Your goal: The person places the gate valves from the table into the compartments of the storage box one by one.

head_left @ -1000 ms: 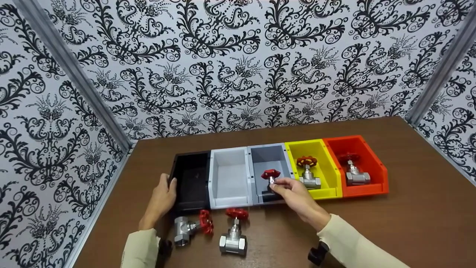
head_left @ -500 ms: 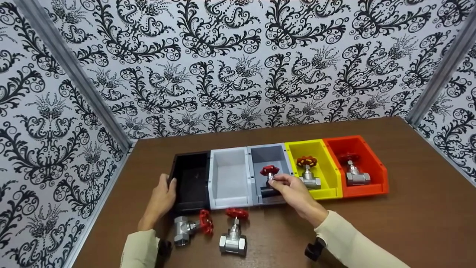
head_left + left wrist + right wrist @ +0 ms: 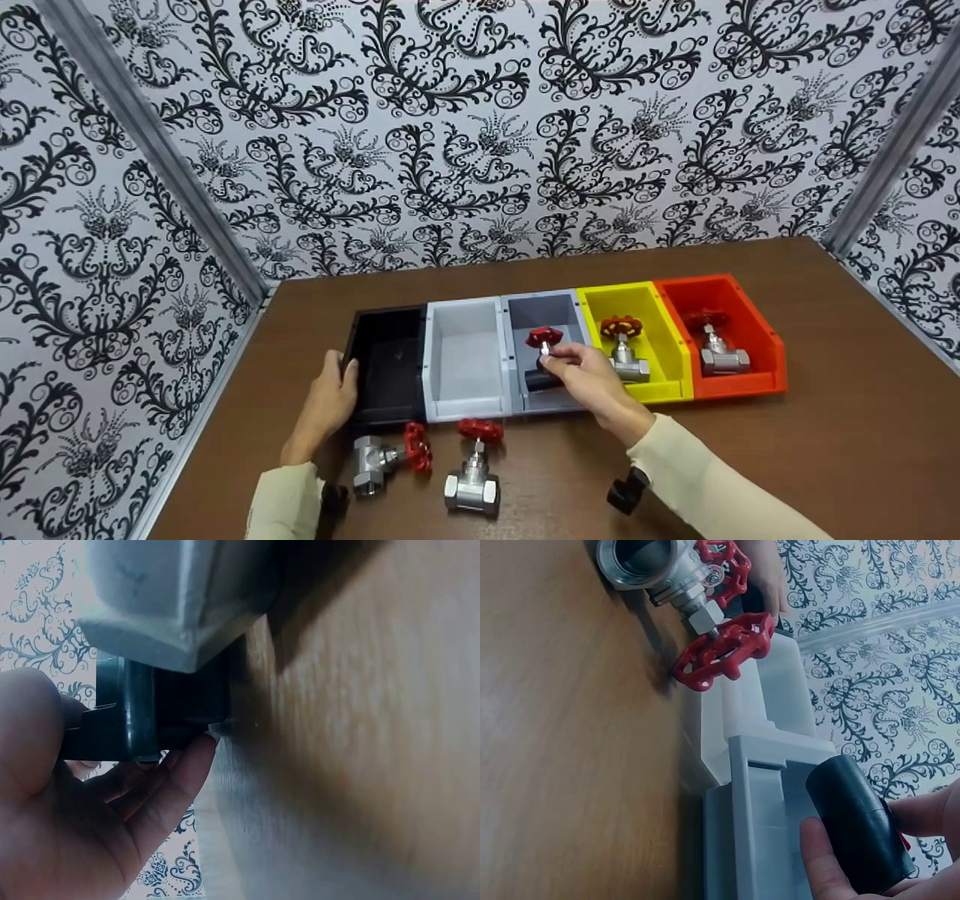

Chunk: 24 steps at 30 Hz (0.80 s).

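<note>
My right hand [image 3: 596, 379] pinches the stem of a valve with a red handwheel [image 3: 544, 337] and a black body [image 3: 541, 380], at the grey bin [image 3: 551, 307]. In the right wrist view the black body [image 3: 859, 821] lies across the fingers, over the bin's front opening. My left hand [image 3: 330, 394] grips the left side wall of the black bin [image 3: 386, 412], thumb at the rim; in the left wrist view its fingers [image 3: 169, 799] lie along the bin's outside near the table. Two steel valves with red handwheels, one lying sideways [image 3: 369, 465] and one pointing away [image 3: 472, 487], rest before the bins.
A white bin [image 3: 466, 360] stands between the black and grey ones. To the right, a yellow bin [image 3: 660, 390] and a red bin [image 3: 776, 364] each hold a steel valve with a red handwheel. A patterned wall [image 3: 465, 187] rises behind the brown table [image 3: 847, 450].
My right hand has shifted the black-bodied valve slightly up and back at the grey bin, its handwheel rising in the head view. The left hand stays on the black bin.
</note>
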### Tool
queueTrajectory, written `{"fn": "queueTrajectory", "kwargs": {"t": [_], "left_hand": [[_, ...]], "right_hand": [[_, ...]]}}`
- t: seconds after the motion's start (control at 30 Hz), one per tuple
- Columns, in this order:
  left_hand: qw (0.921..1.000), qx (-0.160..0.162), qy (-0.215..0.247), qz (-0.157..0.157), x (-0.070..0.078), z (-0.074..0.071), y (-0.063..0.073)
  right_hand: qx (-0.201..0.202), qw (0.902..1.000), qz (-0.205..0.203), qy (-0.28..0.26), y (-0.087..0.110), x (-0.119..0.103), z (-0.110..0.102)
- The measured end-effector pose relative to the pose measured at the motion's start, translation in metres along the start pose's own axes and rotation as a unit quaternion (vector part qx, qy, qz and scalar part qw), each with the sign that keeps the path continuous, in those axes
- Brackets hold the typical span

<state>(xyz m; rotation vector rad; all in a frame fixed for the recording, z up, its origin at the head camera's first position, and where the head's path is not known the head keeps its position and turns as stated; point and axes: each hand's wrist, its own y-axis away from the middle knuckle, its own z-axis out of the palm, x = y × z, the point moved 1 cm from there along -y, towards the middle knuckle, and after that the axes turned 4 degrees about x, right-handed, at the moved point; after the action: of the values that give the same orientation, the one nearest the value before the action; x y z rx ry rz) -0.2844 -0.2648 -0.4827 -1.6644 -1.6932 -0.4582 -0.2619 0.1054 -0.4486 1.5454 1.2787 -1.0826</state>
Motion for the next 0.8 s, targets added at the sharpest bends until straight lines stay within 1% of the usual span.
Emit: {"fn": "queueTrajectory", "kwargs": {"t": [0.1, 0.23, 0.43, 0.57, 0.7, 0.8], "left_hand": [[1.0000, 0.001, -0.003, 0.002, 0.000, 0.000, 0.000], [1.0000, 0.002, -0.001, 0.004, 0.000, 0.000, 0.001], [0.9999, 0.008, 0.002, 0.012, -0.001, 0.000, 0.001], [0.9999, 0.005, 0.005, 0.007, -0.001, 0.000, 0.000], [1.0000, 0.003, 0.008, 0.000, -0.001, 0.000, 0.000], [0.9999, 0.003, 0.012, 0.000, -0.001, 0.000, 0.000]], "right_hand": [[0.001, 1.0000, -0.007, -0.003, -0.002, -0.003, 0.001], [0.000, 0.9999, -0.009, 0.008, -0.005, -0.005, 0.002], [-0.003, 0.9996, -0.002, 0.029, -0.011, -0.009, 0.005], [-0.002, 0.9994, 0.004, 0.035, -0.015, -0.010, 0.008], [0.001, 0.9992, 0.000, 0.040, -0.018, -0.007, 0.011], [0.005, 0.9988, -0.004, 0.049, -0.020, -0.005, 0.013]]}}
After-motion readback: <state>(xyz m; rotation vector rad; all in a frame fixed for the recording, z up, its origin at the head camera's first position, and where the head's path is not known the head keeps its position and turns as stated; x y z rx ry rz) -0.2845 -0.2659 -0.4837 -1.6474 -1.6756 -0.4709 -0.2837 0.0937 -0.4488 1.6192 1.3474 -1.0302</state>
